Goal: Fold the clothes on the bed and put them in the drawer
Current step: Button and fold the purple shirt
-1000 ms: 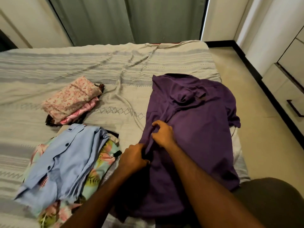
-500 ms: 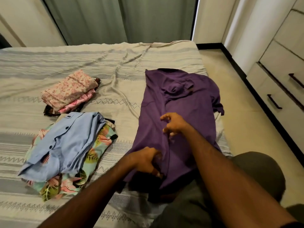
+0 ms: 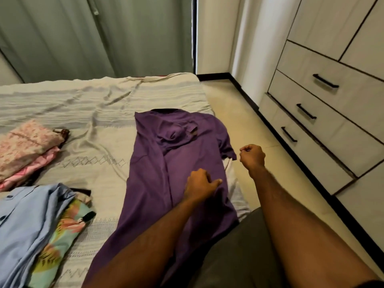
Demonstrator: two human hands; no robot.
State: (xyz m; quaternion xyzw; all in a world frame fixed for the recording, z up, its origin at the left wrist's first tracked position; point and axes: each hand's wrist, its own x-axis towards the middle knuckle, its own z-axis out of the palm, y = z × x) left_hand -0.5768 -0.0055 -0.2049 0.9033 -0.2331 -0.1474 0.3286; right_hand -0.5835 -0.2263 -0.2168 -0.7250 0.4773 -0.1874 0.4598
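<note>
On the bed [image 3: 99, 113], the left hand [image 3: 199, 185] pinches the purple shirt [image 3: 166, 169] near its right edge, while the right hand [image 3: 252, 156] hovers curled and empty just beside the shirt's sleeve.

Blue shirt [image 3: 27, 229] cut by left edge; purple shirt [image 3: 166, 175] hem hidden under forearms.
</note>
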